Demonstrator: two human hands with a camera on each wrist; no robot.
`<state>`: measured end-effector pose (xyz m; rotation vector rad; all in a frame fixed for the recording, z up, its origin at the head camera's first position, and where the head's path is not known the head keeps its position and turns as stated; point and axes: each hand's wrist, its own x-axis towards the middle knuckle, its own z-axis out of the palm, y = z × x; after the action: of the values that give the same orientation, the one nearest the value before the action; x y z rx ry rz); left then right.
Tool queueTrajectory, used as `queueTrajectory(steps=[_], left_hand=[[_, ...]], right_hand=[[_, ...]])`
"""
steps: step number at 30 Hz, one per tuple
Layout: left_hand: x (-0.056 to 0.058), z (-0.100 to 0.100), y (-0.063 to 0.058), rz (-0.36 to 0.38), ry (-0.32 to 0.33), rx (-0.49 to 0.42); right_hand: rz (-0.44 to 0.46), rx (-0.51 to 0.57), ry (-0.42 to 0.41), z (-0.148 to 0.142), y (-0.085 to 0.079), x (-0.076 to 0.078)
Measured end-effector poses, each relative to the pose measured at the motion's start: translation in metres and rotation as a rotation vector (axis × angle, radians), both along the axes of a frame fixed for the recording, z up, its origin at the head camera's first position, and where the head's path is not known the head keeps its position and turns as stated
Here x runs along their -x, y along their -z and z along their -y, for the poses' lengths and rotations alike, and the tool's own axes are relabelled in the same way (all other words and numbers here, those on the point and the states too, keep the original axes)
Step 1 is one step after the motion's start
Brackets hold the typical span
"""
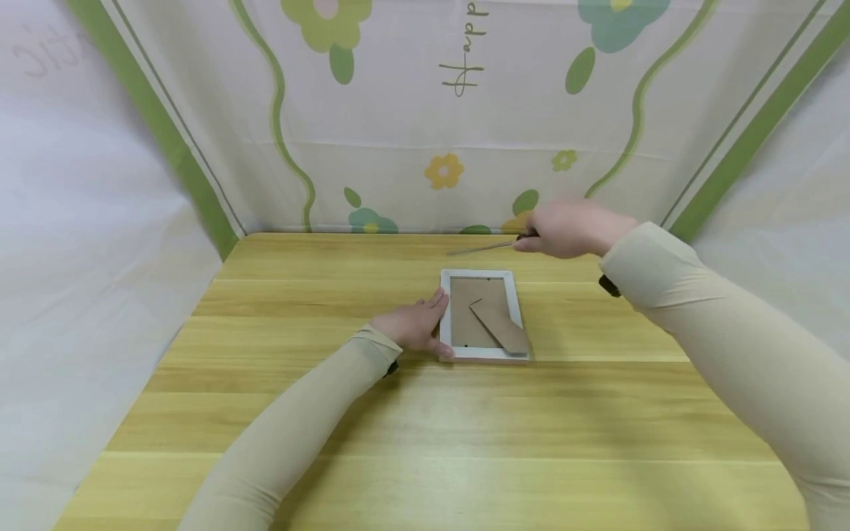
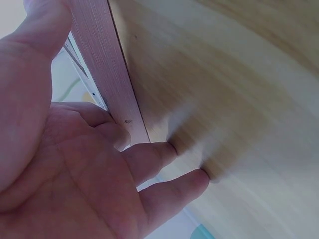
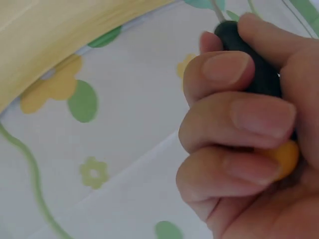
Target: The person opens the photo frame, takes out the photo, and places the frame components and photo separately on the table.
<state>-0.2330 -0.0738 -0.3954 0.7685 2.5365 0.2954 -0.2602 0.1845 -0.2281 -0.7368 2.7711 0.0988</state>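
Observation:
A white picture frame (image 1: pixel 481 353) lies back-up on the wooden table, its brown backing board (image 1: pixel 460 310) and fold-out stand (image 1: pixel 510 333) showing. My left hand (image 1: pixel 415 324) rests against the frame's left side. Its thumb lies at the near left corner; in the left wrist view two straight fingertips touch the tabletop beside the frame's edge (image 2: pixel 107 64). Above the far part of the table, my right hand (image 1: pixel 574 228) grips a screwdriver (image 1: pixel 481 248). The fingers are curled round its dark handle (image 3: pixel 264 79) with a yellow end, and the thin shaft points left, apart from the frame.
The wooden table (image 1: pixel 372 457) reaches back to a white cloth backdrop (image 1: pixel 398 110) printed with flowers. White cloth sides (image 1: pixel 99 258) with green borders hang to the left and right. A dark strap piece (image 1: pixel 609 286) shows under the right cuff.

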Motion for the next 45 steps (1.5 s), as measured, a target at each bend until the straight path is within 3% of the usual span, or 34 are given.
queueTrajectory(steps=[6,20,24,34,45], left_hand=[[0.000,-0.001,0.000,0.012,0.004,-0.010],[0.000,-0.001,0.001,-0.007,0.014,0.003],[0.001,-0.001,0.001,-0.010,0.017,0.003],[0.003,-0.001,0.004,-0.007,0.022,0.012],[0.002,-0.001,0.002,0.007,0.015,0.000]], right_hand=[[0.018,0.104,0.032,-0.027,0.022,-0.006],[0.040,0.170,0.087,-0.071,0.067,-0.010],[0.058,0.163,0.152,-0.089,0.087,-0.011],[0.231,0.128,0.393,-0.126,0.135,-0.018],[0.263,0.229,0.525,-0.133,0.160,-0.026]])
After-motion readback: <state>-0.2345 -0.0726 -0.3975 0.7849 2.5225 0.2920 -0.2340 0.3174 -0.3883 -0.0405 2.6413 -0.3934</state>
